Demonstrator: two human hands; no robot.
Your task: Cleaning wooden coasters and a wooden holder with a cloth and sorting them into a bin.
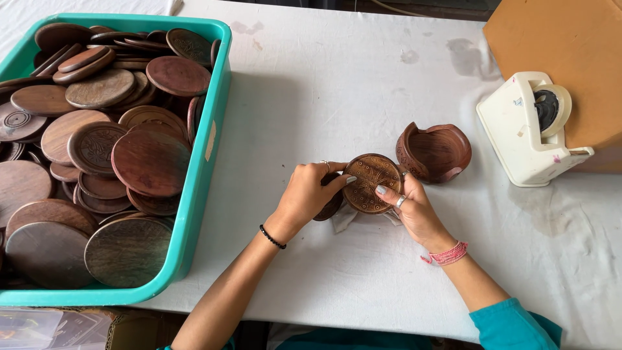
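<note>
Coaster (371,183), a round carved wooden disc, sits between both hands above the desk (337,97), just left of the holder (435,151). The left hand (304,194) has its grip pinching the disc's left edge with thumb and fingertips; the right hand (411,207) has its grip closed on the right edge, thumb across the lower face. More dark discs seem stacked under the left palm, but how many I cannot tell. A scrap of white wrap (343,219) peeks out below them.

Risks, as I judge them: the disc is held only by its rim, so a slack pinch could let it tip and drop onto the desk, chipping the carving. The hidden stack under the left palm could slide apart if that hand lifts. The holder stands close by with open notches in its wall; a careless knock from the right wrist could shove it toward the tape dispenser (528,126).

Counted: one carved coaster in plain view in the hands, one holder, one tape dispenser, one teal bin (201,162), one brown card sheet (564,52). The bin holds dozens of wooden discs (149,162), too heaped for an exact count.
</note>
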